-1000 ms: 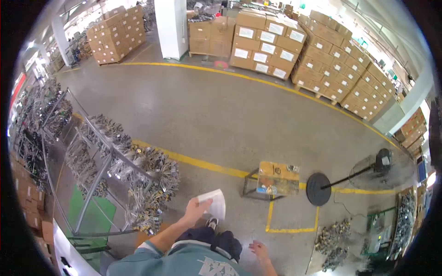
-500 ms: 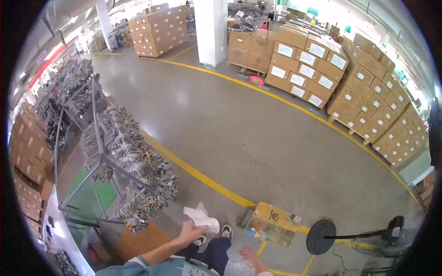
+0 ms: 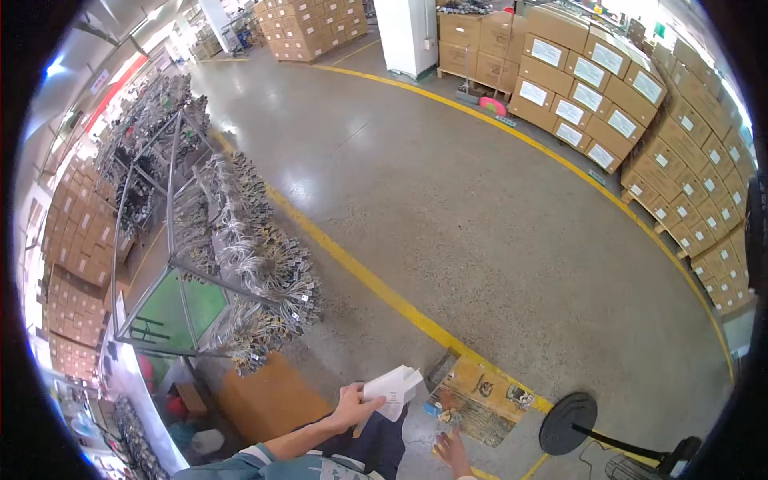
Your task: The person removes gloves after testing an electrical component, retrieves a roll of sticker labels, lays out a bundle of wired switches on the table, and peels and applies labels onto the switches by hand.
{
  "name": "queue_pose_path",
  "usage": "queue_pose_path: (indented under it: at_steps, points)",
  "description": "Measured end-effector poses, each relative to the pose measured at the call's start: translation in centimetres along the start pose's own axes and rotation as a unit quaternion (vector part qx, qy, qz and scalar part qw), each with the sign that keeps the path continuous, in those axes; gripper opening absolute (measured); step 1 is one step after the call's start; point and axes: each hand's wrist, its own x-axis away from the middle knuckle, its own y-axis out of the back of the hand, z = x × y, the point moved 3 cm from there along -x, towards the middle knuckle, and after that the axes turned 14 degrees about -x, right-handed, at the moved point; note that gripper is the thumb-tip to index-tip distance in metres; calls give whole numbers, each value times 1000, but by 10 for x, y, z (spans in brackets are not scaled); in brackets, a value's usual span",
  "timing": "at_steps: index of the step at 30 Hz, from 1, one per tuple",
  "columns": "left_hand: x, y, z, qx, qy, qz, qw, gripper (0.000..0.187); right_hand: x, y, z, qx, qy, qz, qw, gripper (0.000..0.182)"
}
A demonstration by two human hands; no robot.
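My left hand is closed around a few white paper sheets, held in front of my dark trousers with the thumb on top. Faint print shows on the front sheet. Lower and to the right, my right hand has its fingers apart and nothing in it. Just beyond that hand, on the floor, is a low wooden board with a worn, stained surface and small items on it.
Bundled grey cables hang on a metal frame at the left. A flat brown sheet lies below it. A fan's round black base stands at right. Stacked cartons line the far side beyond a yellow floor line.
The papers in my left hand have moved up and to the right, and their printed side shows more. My view has shifted, and my shoes are now hidden. My right hand's fingers look more spread.
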Motion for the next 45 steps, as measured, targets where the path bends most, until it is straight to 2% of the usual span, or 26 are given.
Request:
queue_pose_path:
  at_steps: [1,3,5,7,9,10,12,13,15,16,17,19,23,25,28,29,31,33,36,38,40,41,42,43,44,45]
  points:
    - [4,8,-16,22,26,-11,999,69,-9,-2,1,5,-5,2,1000,87]
    - [1,11,-17,43,52,-25,997,70,-26,-8,3,-119,-25,19,992,88]
    - [-8,14,-8,-107,-21,-114,987,69,-43,-16,7,-148,-14,31,988,88]
    - [-10,15,-6,-108,-25,-112,988,67,-55,-22,9,-177,-5,44,983,88]
    - [-12,17,-2,-112,-26,-110,987,65,-44,-37,16,-240,65,18,968,87]
    - [-13,13,4,-114,-11,-106,988,63,-42,-44,17,-240,60,21,969,87]
    - [-9,8,1,-100,9,-108,989,57,-34,-56,27,-411,102,208,882,90]
    - [-9,4,-3,-105,13,-110,988,57,-28,-56,35,-413,95,207,882,90]
    - [-7,2,0,-104,14,-67,992,55,-15,-58,48,-445,188,196,854,95]
    - [-10,0,5,-112,16,-39,993,55,-9,-70,50,-329,271,305,851,98]
    - [-10,0,4,-114,18,-39,993,55,-7,-75,51,-331,270,304,852,98]
    - [-9,-3,2,-138,4,-25,990,57,-7,-77,55,-407,251,142,867,96]
    - [-13,-7,-1,-137,0,-8,991,59,-19,-59,57,-388,227,170,877,93]
    - [-13,-10,-1,-127,-29,8,991,61,-18,-54,61,-338,273,146,889,94]
    - [-7,-9,-6,-151,-15,-9,988,62,-18,-60,68,-243,323,124,906,98]
    - [-4,-9,0,-136,3,-25,990,62,-12,-66,68,-222,308,132,916,98]
    - [-2,-12,14,-147,-41,-69,986,64,-3,-77,71,-82,328,134,932,100]
    - [3,-8,22,-140,-30,-88,986,65,0,-79,80,57,355,141,922,102]
    - [12,-2,29,-127,-42,-126,983,62,2,-67,89,237,412,142,869,108]
    - [15,2,34,-86,-34,-119,989,62,11,-53,101,349,451,133,811,113]
    - [17,-1,42,-57,-33,-123,990,63,-47,36,128,454,484,125,738,118]
    - [17,-5,48,-44,-31,-126,991,63,-35,24,136,465,484,126,730,118]
    - [17,-9,54,-54,-35,-144,987,63,-20,2,140,270,369,116,882,108]
    - [18,-15,61,-65,-40,-160,984,64,-9,-7,140,53,228,95,968,102]
    - [17,-21,68,-35,-55,-186,980,65,-21,64,165,64,233,91,966,102]
    - [22,-25,70,-22,-56,-186,981,65,-33,96,180,115,264,125,950,94]
